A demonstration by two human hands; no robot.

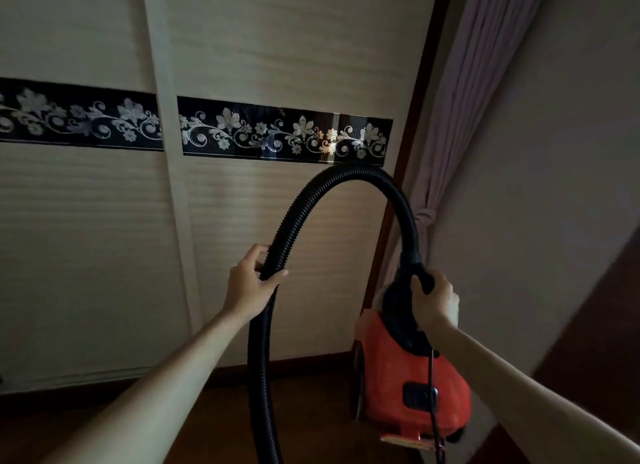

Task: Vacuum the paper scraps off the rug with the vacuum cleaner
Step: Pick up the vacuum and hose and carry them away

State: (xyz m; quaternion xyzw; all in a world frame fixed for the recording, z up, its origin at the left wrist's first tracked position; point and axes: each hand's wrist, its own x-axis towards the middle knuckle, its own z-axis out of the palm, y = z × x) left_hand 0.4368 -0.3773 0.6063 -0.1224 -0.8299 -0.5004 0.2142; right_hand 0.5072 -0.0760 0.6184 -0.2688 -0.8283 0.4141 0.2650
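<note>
A red canister vacuum cleaner (398, 387) hangs upright at the lower right, in front of a wardrobe. My right hand (433, 299) grips the black handle at its top. A black ribbed hose (346, 179) arches up from that handle and comes down on the left, running out of the bottom of the view. My left hand (251, 280) grips the hose on that left side, fingers and thumb curled round it. A thin black cord (433, 394) dangles down the vacuum's side. No rug or paper scraps are in view.
A pale sliding wardrobe (242, 65) with a black floral band (284, 131) fills the view ahead. A pink curtain (460, 117) hangs at the right beside a plain wall. Dark wooden floor (304, 394) lies below, with a dark wooden edge at the far right.
</note>
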